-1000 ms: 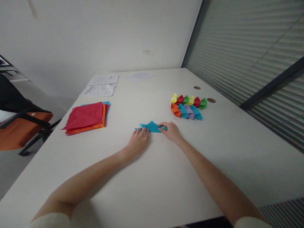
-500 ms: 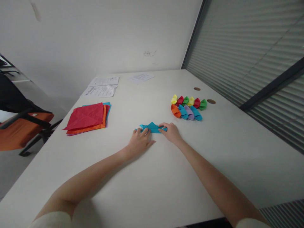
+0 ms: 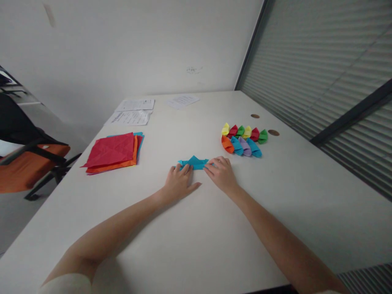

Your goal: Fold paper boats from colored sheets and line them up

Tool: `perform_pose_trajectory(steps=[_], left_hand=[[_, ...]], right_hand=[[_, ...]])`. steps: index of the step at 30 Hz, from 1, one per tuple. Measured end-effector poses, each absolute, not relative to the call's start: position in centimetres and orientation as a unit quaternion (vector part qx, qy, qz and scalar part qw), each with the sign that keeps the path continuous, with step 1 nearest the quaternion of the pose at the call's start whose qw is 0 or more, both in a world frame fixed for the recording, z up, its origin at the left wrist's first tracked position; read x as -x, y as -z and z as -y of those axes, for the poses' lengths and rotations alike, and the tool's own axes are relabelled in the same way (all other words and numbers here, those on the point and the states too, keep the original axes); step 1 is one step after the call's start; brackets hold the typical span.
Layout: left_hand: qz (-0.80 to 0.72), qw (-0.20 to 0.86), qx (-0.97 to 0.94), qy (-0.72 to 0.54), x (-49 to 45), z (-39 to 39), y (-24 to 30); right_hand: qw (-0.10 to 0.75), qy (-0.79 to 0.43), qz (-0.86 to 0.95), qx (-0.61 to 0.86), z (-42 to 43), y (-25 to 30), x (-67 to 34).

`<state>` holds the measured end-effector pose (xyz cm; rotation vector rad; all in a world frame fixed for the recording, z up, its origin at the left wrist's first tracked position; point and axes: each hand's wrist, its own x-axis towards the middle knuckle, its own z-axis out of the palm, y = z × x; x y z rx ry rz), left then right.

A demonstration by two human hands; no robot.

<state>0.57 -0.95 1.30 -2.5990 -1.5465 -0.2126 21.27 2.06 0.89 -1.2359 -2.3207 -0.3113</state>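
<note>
Origami paper [image 3: 197, 163], blue and folded, lies right of the coloured-paper stack [image 3: 112, 151], left hand [image 3: 178, 181] pressing splayed fingers on the paper's nearer end, the right hand [image 3: 223, 174], pinching the farther end a second ago, now draped there, grip unclear.

The folded paper [image 3: 199, 165] lies on the table [image 3: 190, 232], the paper stack [image 3: 112, 149] to its left, the origami pieces [image 3: 245, 146] behind it at right, printed pages [image 3: 130, 117] behind the stack.
</note>
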Motion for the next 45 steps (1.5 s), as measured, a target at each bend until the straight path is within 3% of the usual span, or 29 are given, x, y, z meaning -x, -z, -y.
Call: perform_pose_trajectory(steps=[10, 45], left_hand=[[0.509, 0.051, 0.857, 0.064, -0.5, 0.9, -1.1], [0.49, 0.043, 0.866, 0.091, -0.5, 1.1, -1.1]], right_hand=[[0.189, -0.002, 0.876, 0.444, -2.7, 0.5, -21.6], [0.117, 0.05, 0.879, 0.459, -1.7, -0.8, -21.0]])
